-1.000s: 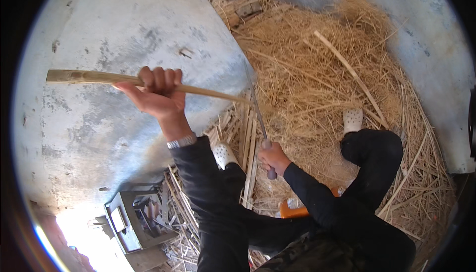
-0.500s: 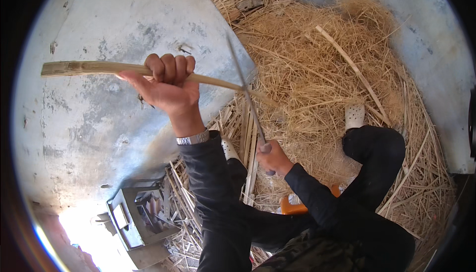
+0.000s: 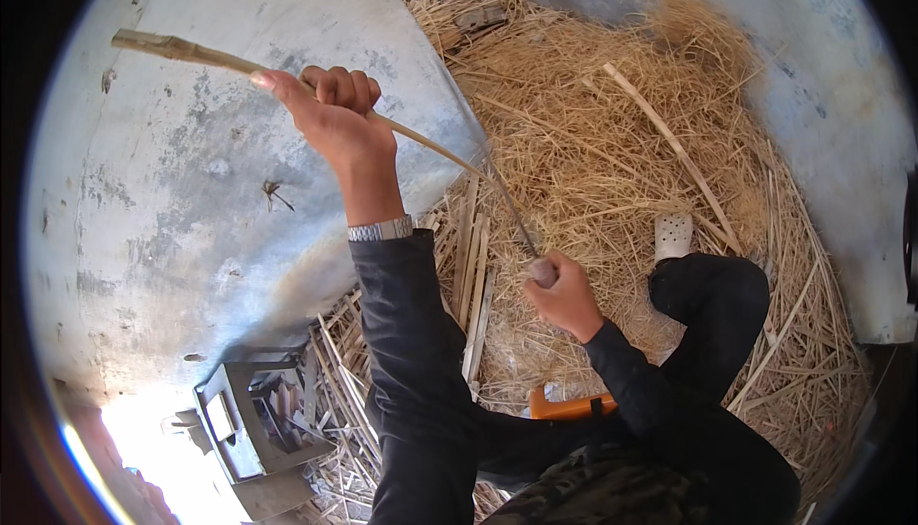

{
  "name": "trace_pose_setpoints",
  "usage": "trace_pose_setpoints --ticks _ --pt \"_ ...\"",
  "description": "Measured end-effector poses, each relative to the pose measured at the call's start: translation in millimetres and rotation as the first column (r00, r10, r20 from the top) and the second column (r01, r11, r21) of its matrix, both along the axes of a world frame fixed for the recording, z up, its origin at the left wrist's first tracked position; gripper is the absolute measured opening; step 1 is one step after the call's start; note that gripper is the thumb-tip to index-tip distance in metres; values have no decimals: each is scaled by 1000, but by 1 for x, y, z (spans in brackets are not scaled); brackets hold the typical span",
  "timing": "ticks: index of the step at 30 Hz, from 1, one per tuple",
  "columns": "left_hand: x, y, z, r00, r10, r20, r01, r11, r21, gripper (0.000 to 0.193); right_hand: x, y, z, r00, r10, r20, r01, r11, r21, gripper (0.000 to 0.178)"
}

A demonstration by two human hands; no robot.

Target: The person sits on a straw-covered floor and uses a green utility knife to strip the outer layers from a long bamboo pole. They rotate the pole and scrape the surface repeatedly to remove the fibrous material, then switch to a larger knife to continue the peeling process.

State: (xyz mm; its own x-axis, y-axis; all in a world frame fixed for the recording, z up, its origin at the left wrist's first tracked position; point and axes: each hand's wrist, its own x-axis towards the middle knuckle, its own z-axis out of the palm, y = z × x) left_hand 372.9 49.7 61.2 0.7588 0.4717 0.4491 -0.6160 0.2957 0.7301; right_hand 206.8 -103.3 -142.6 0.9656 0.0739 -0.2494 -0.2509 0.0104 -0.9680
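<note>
My left hand (image 3: pixel 342 133) is raised and closed round a long bamboo strip (image 3: pixel 206 53). The strip slants from the upper left, through my fist, down to the right, where its thin end bends over the straw. In my right hand (image 3: pixel 566 297), lower and to the right, is the rounded wooden handle of a long thin-bladed knife (image 3: pixel 516 217). Its blade points up and left and meets the strip near the strip's lower end. Motion and the straw behind make the blade's far part hard to see.
Straw and shavings (image 3: pixel 593 142) heap across the floor, with a loose bamboo strip (image 3: pixel 669 133) on top. More split strips (image 3: pixel 471 267) lie beside my legs. An orange plastic thing (image 3: pixel 564 404) is under me. A wooden frame (image 3: pixel 251 420) stands lower left by the plastered wall (image 3: pixel 191 238).
The strip's thick end has risen, so it now slants more steeply. My left hand has moved up a little; my right hand has shifted right, its blade tilted further left.
</note>
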Motion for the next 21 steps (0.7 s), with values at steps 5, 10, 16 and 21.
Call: trace_pose_setpoints --ticks 5,10,16,21 --pt "17 11 0 1000 -24 -14 24 999 23 62 -6 -23 -36 978 -160 134 177 976 -125 18" --pt "19 17 0 1000 -28 -6 29 999 39 63 -12 -38 28 988 -151 -17 152 973 173 11" --pt "21 1 1 996 -91 5 91 995 -34 63 -29 25 -23 953 -283 110 250 937 242 14" --pt "25 5 3 997 -74 -23 73 997 -26 62 -43 10 -99 924 -72 -375 155 969 195 23"
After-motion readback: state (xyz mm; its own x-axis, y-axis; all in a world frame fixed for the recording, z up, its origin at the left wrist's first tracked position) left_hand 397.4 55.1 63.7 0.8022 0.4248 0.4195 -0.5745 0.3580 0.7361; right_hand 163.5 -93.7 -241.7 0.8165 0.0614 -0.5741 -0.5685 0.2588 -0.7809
